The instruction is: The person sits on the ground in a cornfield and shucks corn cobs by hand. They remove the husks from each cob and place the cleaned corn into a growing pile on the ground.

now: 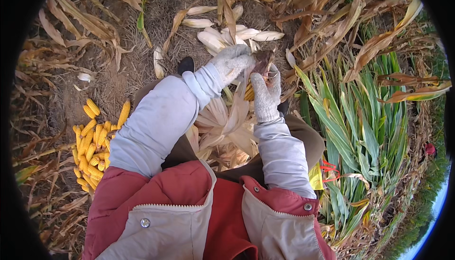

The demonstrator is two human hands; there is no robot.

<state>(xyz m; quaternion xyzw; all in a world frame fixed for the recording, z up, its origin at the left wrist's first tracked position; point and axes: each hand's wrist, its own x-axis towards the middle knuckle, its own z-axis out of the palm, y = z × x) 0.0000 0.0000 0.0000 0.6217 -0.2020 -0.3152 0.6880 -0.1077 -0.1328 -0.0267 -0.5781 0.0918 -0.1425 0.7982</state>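
Note:
In front of me both gloved hands are at an ear of corn [249,92], partly in its husk, with a strip of yellow kernels showing between them. My left hand [232,63] is closed at the husk [262,60], near the ear's dark brownish end. My right hand [267,94] grips the ear from the right side, thumb up against it. The gloves are whitish knit, and they cover part of the ear. Between my legs lies a heap of pale peeled husks [227,125], just below the hands.
At left lies a pile of husked yellow corn ears [92,151]. Pale ears in husk [213,39] lie on the soil beyond my hands. Cut green corn stalks [362,127] are heaped at right, beside a yellow bag [316,176] with red straps. Dry leaves [348,27] arch in at upper right.

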